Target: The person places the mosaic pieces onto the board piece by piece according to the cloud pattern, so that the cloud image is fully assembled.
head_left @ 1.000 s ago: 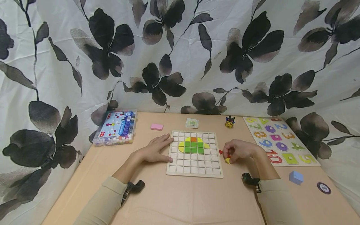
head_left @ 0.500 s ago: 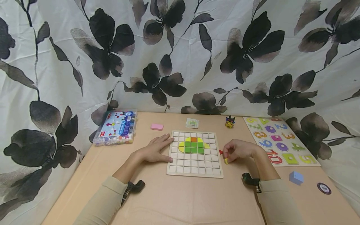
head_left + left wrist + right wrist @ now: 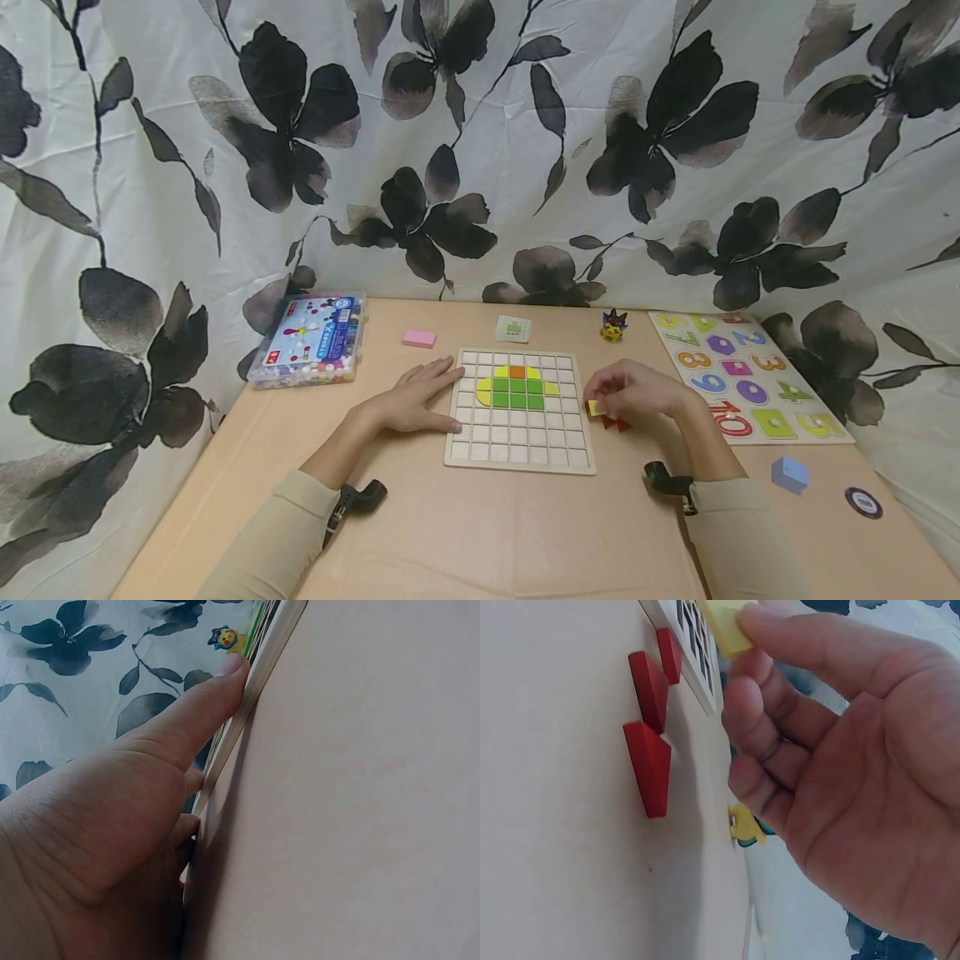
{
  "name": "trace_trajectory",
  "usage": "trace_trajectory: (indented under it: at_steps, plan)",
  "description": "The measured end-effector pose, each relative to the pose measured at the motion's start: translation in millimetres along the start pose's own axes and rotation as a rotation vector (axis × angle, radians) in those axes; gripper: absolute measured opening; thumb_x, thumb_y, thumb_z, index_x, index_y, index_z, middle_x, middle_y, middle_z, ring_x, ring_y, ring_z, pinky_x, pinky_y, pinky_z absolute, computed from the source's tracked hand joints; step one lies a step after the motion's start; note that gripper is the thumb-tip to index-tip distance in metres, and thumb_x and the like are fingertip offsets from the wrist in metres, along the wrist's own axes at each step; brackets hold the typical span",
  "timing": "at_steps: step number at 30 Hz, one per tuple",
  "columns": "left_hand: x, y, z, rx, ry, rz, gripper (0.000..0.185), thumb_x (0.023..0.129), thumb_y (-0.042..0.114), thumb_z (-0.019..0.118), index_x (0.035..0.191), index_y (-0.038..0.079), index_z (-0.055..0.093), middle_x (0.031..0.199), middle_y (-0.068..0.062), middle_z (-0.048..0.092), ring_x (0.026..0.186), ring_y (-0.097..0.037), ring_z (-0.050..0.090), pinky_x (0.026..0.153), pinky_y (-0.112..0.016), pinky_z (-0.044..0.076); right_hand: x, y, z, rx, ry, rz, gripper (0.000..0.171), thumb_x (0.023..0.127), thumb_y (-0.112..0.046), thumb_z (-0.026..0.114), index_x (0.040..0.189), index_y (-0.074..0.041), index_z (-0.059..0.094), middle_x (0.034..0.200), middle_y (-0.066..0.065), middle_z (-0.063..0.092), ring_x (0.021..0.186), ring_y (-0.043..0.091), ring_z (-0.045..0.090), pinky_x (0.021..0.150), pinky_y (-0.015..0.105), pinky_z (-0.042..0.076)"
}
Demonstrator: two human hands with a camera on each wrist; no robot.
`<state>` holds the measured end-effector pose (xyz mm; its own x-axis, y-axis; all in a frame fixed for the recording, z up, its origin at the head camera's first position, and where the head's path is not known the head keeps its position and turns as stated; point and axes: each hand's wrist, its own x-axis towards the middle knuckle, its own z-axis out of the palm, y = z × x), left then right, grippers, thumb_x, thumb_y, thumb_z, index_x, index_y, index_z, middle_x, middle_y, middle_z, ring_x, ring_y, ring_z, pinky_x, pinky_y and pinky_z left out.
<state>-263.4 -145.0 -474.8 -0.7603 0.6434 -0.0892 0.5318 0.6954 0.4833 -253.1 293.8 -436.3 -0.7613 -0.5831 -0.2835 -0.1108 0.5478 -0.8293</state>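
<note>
right hand (image 3: 633, 396) pinches a small yellow tile (image 3: 596, 407) at its edges, just right of the grid board (image 3: 517, 457); likely light, stiff wood, slick-faced. left hand (image 3: 415, 398) flat, relaxed, steadying the board's left edge.

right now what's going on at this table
A person is filling a wooden grid board with coloured tiles. The left hand rests flat against the board's left edge. The right hand pinches a small yellow tile in its fingers, just right of the board. Three red pieces lie on the table beside it.
</note>
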Motion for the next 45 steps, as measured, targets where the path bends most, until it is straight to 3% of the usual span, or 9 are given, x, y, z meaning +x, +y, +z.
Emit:
trace_trajectory:
  at_steps: [6, 13, 20, 26, 32, 41, 45]
  plan:
    - [0.0, -0.3, 0.0, -0.001, -0.001, -0.003, 0.103, 0.088, 0.069, 0.070, 0.167, 0.021, 0.025, 0.176, -0.012, 0.006, 0.164, -0.033, 0.004, 0.131, -0.057, 0.003, 5.3, -5.7, 5.8, -0.017, 0.111, -0.022, 0.019, 0.100, -0.010, 0.067, 0.116, -0.007, 0.076, 0.095, 0.021, 0.073, 0.070, 0.041, 0.067, 0.059, 0.040, 0.059]
    - [0.7, -0.9, 0.6, 0.012, 0.002, -0.006, 0.104, 0.087, 0.071, 0.069, 0.167, 0.022, 0.025, 0.176, -0.012, 0.007, 0.164, -0.033, 0.004, 0.131, -0.057, 0.003, 16.4, -13.7, 18.2, -0.095, 0.274, -0.073, 0.016, 0.095, -0.009, 0.073, 0.111, -0.009, 0.079, 0.103, 0.009, 0.068, 0.085, 0.026, 0.062, 0.064, 0.030, 0.054]
    - [-0.1, 1.3, 0.0, 0.005, 0.004, -0.003, 0.104, 0.087, 0.071, 0.069, 0.167, 0.021, 0.026, 0.176, -0.012, 0.007, 0.164, -0.033, 0.005, 0.131, -0.057, 0.003, 26.0, -21.7, 31.8, -0.054, 0.355, -0.024, 0.008, 0.091, -0.009, 0.079, 0.099, -0.011, 0.077, 0.097, 0.009, 0.067, 0.075, 0.035, 0.067, 0.052, 0.034, 0.053]
    - [-1.2, 3.4, -0.9, -0.002, 0.000, -0.005, 0.104, 0.087, 0.070, 0.070, 0.167, 0.020, 0.025, 0.176, -0.013, 0.008, 0.163, -0.034, 0.005, 0.131, -0.057, 0.003, 34.7, -21.3, 37.0, -0.069, 0.363, -0.092, 0.009, 0.089, -0.009, 0.082, 0.097, -0.008, 0.079, 0.090, 0.005, 0.071, 0.084, 0.027, 0.062, 0.063, 0.028, 0.053]
    - [-0.9, 3.9, -1.4, -0.003, -0.001, -0.010, 0.104, 0.087, 0.070, 0.070, 0.167, 0.021, 0.025, 0.176, -0.012, 0.007, 0.164, -0.033, 0.005, 0.132, -0.056, 0.003, 38.8, -20.1, 39.0, -0.129, 0.351, -0.119, 0.010, 0.086, -0.011, 0.084, 0.096, -0.012, 0.081, 0.088, 0.001, 0.073, 0.082, 0.024, 0.061, 0.059, 0.026, 0.049]
    - [-0.1, 2.4, -0.9, -0.005, 0.003, -0.009, 0.103, 0.087, 0.069, 0.071, 0.167, 0.021, 0.026, 0.176, -0.013, 0.008, 0.163, -0.034, 0.005, 0.131, -0.056, 0.003, 43.4, -20.6, 44.0, -0.232, 0.340, -0.141, 0.010, 0.086, -0.018, 0.087, 0.095, -0.016, 0.083, 0.091, -0.007, 0.078, 0.090, 0.018, 0.062, 0.077, 0.027, 0.052]
    - [-0.3, 2.5, -0.9, -0.009, 0.004, -0.010, 0.103, 0.087, 0.069, 0.071, 0.167, 0.021, 0.026, 0.176, -0.013, 0.008, 0.163, -0.034, 0.005, 0.131, -0.056, 0.002, 44.2, -19.3, 44.8, -0.248, 0.327, -0.134, 0.007, 0.087, -0.018, 0.086, 0.093, -0.017, 0.082, 0.088, -0.007, 0.077, 0.089, 0.018, 0.060, 0.074, 0.025, 0.051]
